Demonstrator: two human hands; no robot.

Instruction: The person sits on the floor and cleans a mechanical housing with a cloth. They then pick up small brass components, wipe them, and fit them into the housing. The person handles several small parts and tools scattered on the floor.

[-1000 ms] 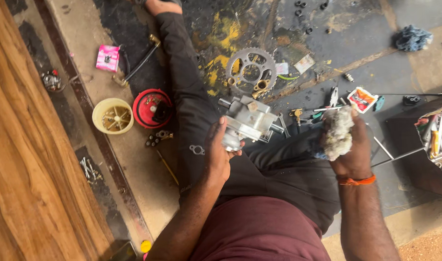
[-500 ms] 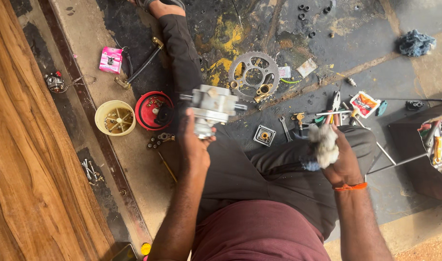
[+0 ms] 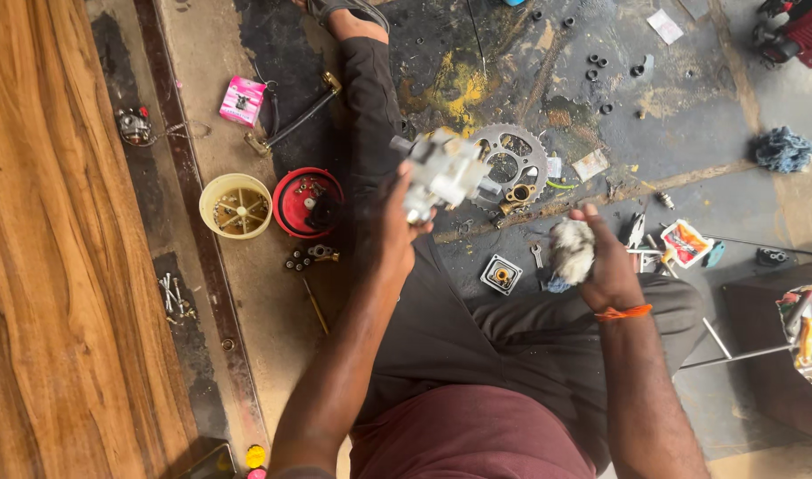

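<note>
One pale metal engine part [image 3: 443,173] sits raised in your left hand [image 3: 397,222], fingers closed around it, above your knee. Your right hand [image 3: 606,266] grips a dirty rag [image 3: 572,251]. A slack grip could drop the part onto the toothed sprocket [image 3: 510,164] on the floor [image 3: 690,133].

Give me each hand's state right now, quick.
Left hand: closed on the pale metal engine part, raised.
Right hand: closed on the whitish rag.

Stained concrete floor [image 3: 708,115] (yellow smears), wooden panel [image 3: 42,266] alongside.
</note>
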